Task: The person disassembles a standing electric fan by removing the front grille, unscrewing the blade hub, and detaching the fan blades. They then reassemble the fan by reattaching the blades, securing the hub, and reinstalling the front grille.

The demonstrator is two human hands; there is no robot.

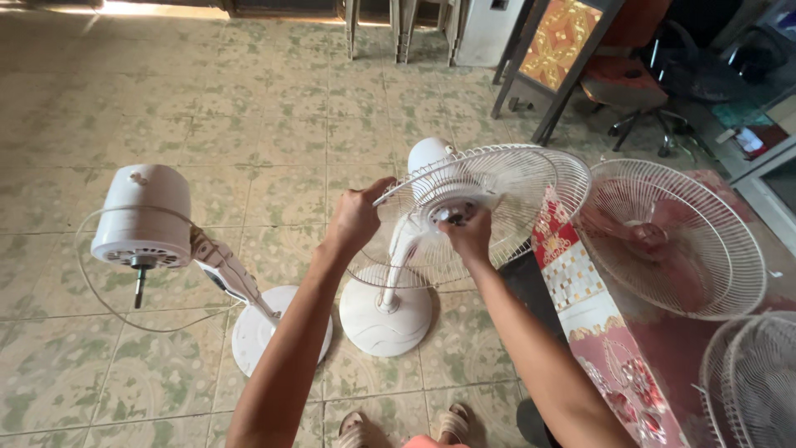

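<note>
Gripping the white wire fan guard (pixel 489 187) by its rim is the left hand (pixel 356 217). The right hand (pixel 468 235) pinches the dark hub nut (pixel 455 216) at its centre, above the round white fan base (pixel 385 315).

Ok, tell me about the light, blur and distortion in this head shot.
Head view: soft daylight, with a blown-out strip of sun on the tiled floor at the top edge; wide-angle lens bends the tile lines and stretches the forearms; the left hand on the rear fan guard and the right hand at its hub are reasonably sharp; the loose grille at right looks slightly soft.
</note>
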